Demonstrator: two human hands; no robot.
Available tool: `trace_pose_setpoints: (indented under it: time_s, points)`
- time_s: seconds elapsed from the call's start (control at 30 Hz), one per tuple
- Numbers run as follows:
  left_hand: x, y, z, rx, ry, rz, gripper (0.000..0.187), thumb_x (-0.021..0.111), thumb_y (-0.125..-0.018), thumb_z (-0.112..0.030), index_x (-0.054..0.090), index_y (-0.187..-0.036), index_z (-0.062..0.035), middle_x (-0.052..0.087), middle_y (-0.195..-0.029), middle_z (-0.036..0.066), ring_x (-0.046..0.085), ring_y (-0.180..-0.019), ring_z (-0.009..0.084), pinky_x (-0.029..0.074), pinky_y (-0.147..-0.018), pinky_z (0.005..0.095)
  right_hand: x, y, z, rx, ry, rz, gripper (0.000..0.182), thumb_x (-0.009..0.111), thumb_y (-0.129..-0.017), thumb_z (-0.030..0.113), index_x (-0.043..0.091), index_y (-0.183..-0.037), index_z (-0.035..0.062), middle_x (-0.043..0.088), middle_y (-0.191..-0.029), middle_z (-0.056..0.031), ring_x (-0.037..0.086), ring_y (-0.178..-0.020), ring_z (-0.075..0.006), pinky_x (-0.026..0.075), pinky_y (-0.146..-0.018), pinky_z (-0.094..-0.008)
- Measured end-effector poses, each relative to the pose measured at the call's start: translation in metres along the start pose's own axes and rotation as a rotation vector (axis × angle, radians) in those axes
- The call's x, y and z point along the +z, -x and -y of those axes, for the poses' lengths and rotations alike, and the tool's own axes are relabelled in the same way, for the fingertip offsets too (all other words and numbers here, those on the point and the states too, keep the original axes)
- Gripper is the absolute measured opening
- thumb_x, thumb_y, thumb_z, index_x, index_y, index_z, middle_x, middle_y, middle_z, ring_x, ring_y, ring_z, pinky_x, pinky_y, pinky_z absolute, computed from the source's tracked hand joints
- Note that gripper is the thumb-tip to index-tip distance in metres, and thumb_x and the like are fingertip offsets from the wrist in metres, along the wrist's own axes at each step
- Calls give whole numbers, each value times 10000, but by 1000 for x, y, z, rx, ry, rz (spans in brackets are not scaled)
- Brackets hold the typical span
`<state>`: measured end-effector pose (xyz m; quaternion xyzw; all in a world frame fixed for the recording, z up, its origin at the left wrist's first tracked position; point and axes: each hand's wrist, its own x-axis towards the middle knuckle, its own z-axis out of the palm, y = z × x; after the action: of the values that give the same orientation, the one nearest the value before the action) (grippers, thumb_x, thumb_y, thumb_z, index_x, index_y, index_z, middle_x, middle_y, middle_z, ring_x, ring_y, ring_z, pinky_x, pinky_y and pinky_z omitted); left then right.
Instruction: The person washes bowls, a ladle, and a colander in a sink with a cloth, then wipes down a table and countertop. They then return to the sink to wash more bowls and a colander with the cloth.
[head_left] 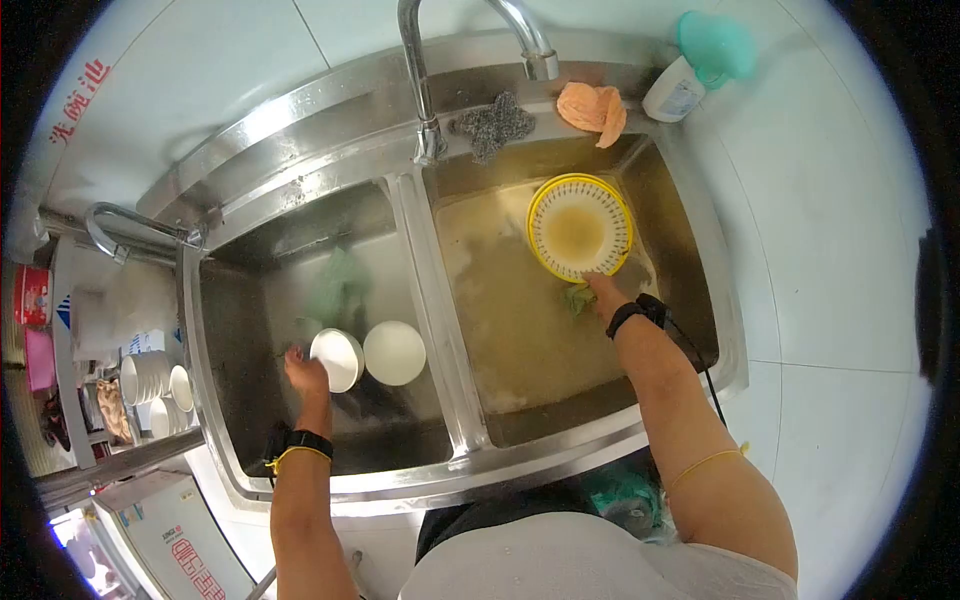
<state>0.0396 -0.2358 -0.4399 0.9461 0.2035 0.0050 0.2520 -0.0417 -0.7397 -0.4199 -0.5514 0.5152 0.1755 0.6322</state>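
Note:
In the left basin, my left hand [307, 372] is at the near-left rim of a white bowl [335, 360], which is tilted and gripped at its edge. A second round white bowl [395, 352] sits just to the right of it. Green mesh cloth [338, 285] lies in the water farther back. Over in the right basin, my right hand [600, 292] closes on the near edge of a yellow-rimmed plate [541, 262] with a dark dashed border, cloudy water over its middle. A greenish piece of cloth or leaf [578, 299] shows beside those fingers, which are partly hidden.
Murky water fills the right basin; a metal divider [425, 300] separates the two. A faucet [425, 140], steel scourer [493, 127], orange cloth [592, 110] and white bottle [674, 92] line the back ledge. Stacked white bowls [148, 378] stand at the left.

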Motion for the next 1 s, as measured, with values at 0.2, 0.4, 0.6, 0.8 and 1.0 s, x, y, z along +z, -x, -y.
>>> trace_pose_setpoints:
  time_s: [0.2, 0.4, 0.6, 0.8, 1.0]
  points:
    - [-27, 91, -187, 338, 668, 223, 268, 439, -693, 49, 517, -941, -15, 542, -890, 100, 516, -840, 183, 388, -773, 267, -34, -46, -17, -344, 195, -262, 334, 477, -805, 203, 448, -1066, -4, 529, -981, -161, 506, -911, -268, 440, -713, -367]
    - [-6, 182, -250, 226, 681, 572, 250, 434, -714, 43, 529, -932, -36, 548, -784, 41, 519, -731, 138, 410, -673, 249, -37, -20, 0, -446, 1281, -459, 251, 509, -761, 144, 540, -922, -46, 562, -888, -215, 555, -775, -331, 449, -643, -368]
    - [44, 228, -239, -99, 753, 761, 96, 485, -744, -40, 526, -831, -42, 501, -731, -6, 466, -677, 106, 384, -597, 216, -36, 2, 0, -382, 1079, -96, 236, 541, -712, 141, 554, -887, -16, 593, -763, -172, 584, -710, -303, 466, -630, -404]
    - [90, 244, -258, -762, 784, 946, 153, 503, -768, -176, 454, -884, -88, 424, -753, 33, 426, -646, 178, 388, -601, 299, -29, -22, -46, -473, 522, -87, 317, 561, -693, 119, 510, -983, 2, 556, -957, -133, 544, -855, -228, 430, -703, -345]
    - [130, 245, -275, -951, 767, 889, 219, 473, -786, -170, 434, -988, -93, 473, -900, 74, 474, -728, 205, 416, -658, 350, -27, 44, -40, -95, 185, 91, 425, 559, -732, 161, 439, -1114, 20, 515, -1054, -114, 483, -946, -202, 367, -803, -304]
